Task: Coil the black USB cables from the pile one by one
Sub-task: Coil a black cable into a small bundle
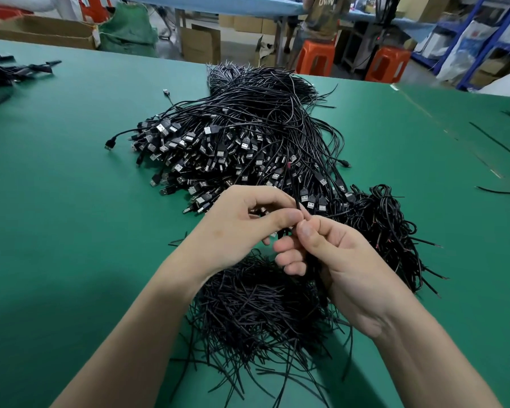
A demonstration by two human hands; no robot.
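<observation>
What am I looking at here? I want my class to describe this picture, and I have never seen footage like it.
There is no machine: a person works with bare hands, filmed by one wide-angle camera worn on their head, looking down. On the green table top lies a big pile of black USB cables with silver plugs, a heap of loose black strands nearer the person, and tangled black coils to the right. The left hand and right hand both pinch one thin black cable between them.
</observation>
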